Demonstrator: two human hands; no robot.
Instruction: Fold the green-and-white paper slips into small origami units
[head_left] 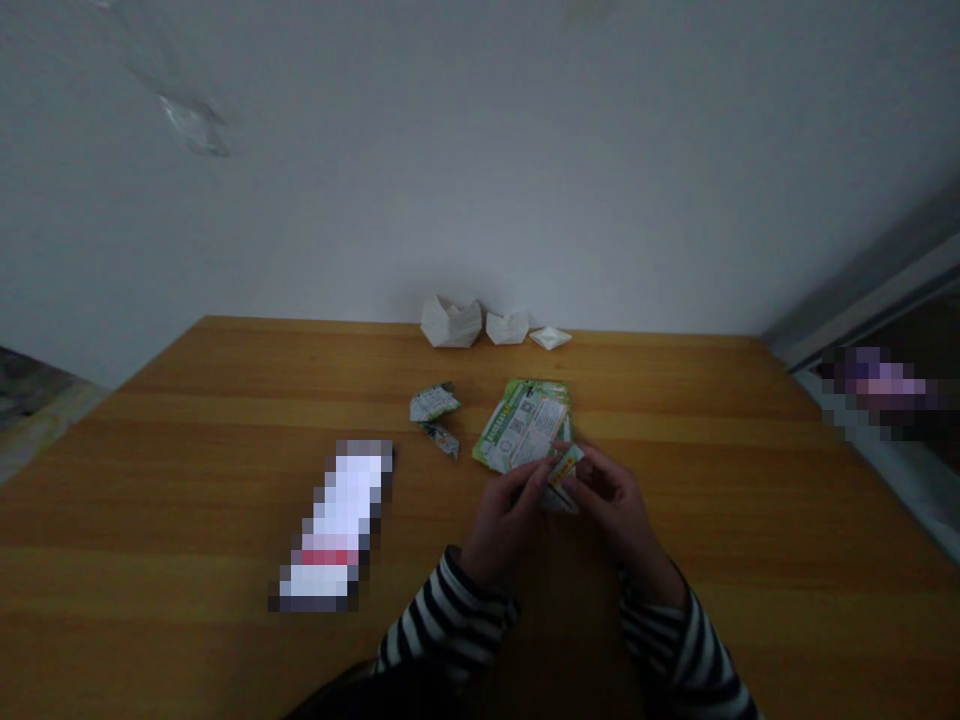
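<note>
My left hand [511, 520] and my right hand [616, 505] both pinch a small folded piece of printed paper [564, 468] between thumbs and fingers. It is held just above the wooden table, tilted, with a yellow strip and print facing me. Right behind it lies a stack of green and white printed sheets [521, 430], partly covered by my left fingertips and the folded paper. To the left of the stack rest folded pieces of similar printed paper [435, 403]. Some of my fingers are hidden behind the paper.
A phone with a lit, blurred screen [337, 520] lies on the wooden table [225, 400] to the left. Along the wall stand a large white folded paper shape [451, 325], a smaller one [508, 328] and a flat pointed one [551, 338].
</note>
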